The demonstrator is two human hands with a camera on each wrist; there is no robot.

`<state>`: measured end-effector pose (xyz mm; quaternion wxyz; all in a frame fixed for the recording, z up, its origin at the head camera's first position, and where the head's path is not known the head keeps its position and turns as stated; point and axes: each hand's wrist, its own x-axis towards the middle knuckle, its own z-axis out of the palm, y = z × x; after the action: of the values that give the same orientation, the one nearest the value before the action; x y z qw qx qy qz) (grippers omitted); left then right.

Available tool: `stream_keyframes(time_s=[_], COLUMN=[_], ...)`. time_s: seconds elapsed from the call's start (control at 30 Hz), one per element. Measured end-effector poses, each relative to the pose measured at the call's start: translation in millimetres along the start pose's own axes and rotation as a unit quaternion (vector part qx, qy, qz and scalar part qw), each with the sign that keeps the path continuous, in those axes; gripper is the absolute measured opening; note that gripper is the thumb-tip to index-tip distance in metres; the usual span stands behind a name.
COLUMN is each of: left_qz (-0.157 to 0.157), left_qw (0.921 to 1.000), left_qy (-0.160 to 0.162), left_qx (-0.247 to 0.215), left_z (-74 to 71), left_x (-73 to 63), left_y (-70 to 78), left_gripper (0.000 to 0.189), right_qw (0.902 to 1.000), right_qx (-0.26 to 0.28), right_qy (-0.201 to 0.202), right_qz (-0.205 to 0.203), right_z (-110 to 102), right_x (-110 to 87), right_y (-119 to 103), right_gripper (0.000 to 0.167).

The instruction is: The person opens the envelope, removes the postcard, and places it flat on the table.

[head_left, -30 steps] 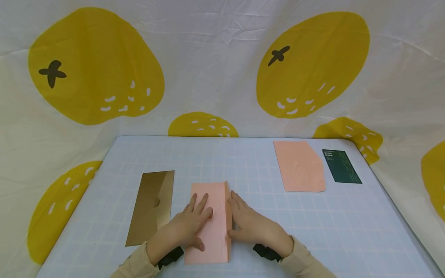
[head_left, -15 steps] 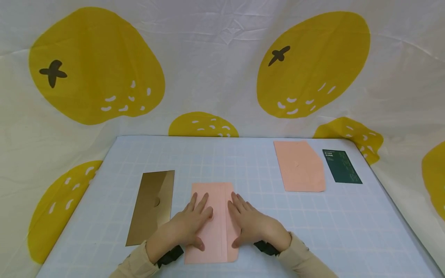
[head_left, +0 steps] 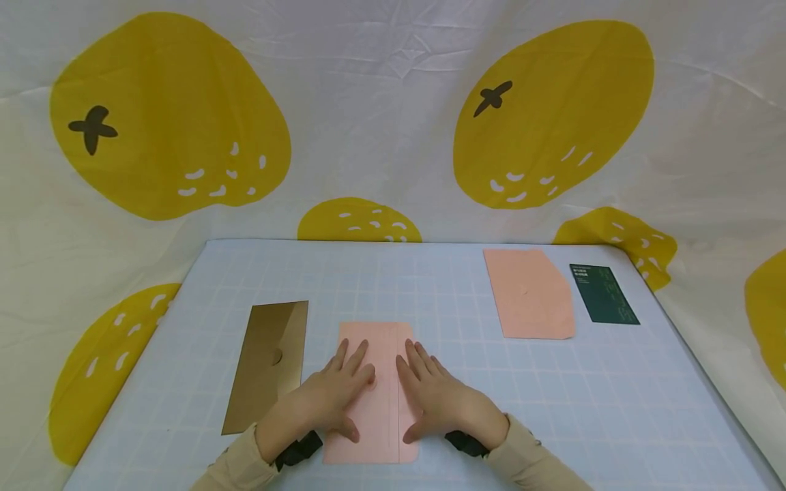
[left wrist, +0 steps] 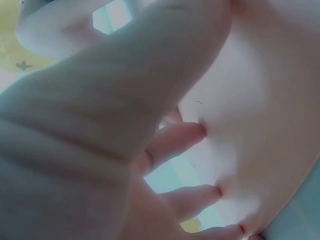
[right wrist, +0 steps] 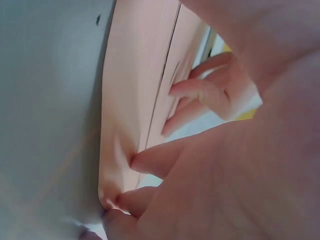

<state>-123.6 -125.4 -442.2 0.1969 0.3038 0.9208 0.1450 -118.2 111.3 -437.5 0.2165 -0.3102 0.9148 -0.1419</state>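
A pink paper envelope (head_left: 381, 426) lies flat at the near middle of the table. Its narrow flap (head_left: 408, 453) is spread out on the right side, past a long straight line. My left hand (head_left: 331, 395) rests on the envelope's body with fingers apart and straight. With spread fingers, my right hand (head_left: 448, 402) presses on the flap and the line beside it. Fingertips touch the pink paper (left wrist: 280, 125) in the left wrist view. In the right wrist view the flap (right wrist: 125, 80) reaches the table, and a dark gap runs along its line.
A gold envelope (head_left: 264, 372) with a small round mark lies left of my left hand, partly behind the forearm. Toward the back right are a second pink envelope-like piece (head_left: 528, 296) and a dark green card (head_left: 604, 294). A patterned cloth (head_left: 374, 102) hangs behind the table.
The flap stood raised along the envelope's right side and now lies flat to the right. My right hand went from beside it onto it, then slightly left. My left hand has barely moved.
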Motion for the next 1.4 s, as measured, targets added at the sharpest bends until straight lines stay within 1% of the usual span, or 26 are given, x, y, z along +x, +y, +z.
stream_keyframes(time_s=[0.13, 0.23, 0.4, 0.47, 0.57, 0.7, 0.87, 1.03, 1.2, 1.4], left_qz=[0.001, -0.001, -0.006, -0.009, -0.013, -0.025, -0.045, -0.065, -0.075, -0.078], left_qw=[1.0, 1.0, 1.0, 1.0, 0.9999, 0.9992, 0.9965, 0.9929, 0.9891, 0.9879], left_qy=[-0.002, -0.001, -0.002, 0.002, 0.011, 0.025, 0.045, 0.058, 0.067, 0.071], left_qx=[0.005, 0.006, -0.002, -0.003, 0.002, 0.017, 0.054, 0.081, 0.107, 0.113], left_z=[-0.7, -1.7, -0.4, 1.4, 3.9, 7.5, 12.9, 19.0, 25.3, 26.4], left_x=[-1.8, -2.9, -3.0, -1.9, 1.8, 8.9, 15.5, 19.2, 21.7, 22.0], left_y=[2.7, 4.7, 6.3, 6.3, 7.5, 12.4, 20.9, 27.7, 31.4, 32.4], left_gripper=[0.074, 0.077, 0.094, 0.1, 0.098, 0.097, 0.098, 0.09, 0.084, 0.081], right_qw=[1.0, 0.9999, 0.9997, 0.9997, 0.9996, 0.9995, 0.9994, 0.9996, 0.9996, 0.9996], right_qx=[0.002, -0.009, -0.019, -0.021, -0.024, -0.027, -0.03, -0.021, -0.021, -0.019], right_qy=[0.002, 0.003, 0.004, 0.005, 0.006, 0.008, 0.012, 0.011, 0.012, 0.013], right_qz=[-0.006, -0.01, -0.013, -0.015, -0.015, -0.016, -0.014, -0.013, -0.013, -0.014], right_z=[1.4, 2.6, 3.7, 3.7, 3.5, 3.4, 3.5, 4.4, 5.4, 4.4], right_x=[1.1, 2.1, 3.5, 4.1, 5.0, 5.3, 4.0, 3.6, 3.3, 3.4], right_y=[0.5, 0.9, 1.7, 1.5, 1.3, 1.8, 2.4, 3.6, 4.0, 3.9], right_gripper=[0.116, 0.117, 0.116, 0.116, 0.116, 0.115, 0.115, 0.116, 0.116, 0.116])
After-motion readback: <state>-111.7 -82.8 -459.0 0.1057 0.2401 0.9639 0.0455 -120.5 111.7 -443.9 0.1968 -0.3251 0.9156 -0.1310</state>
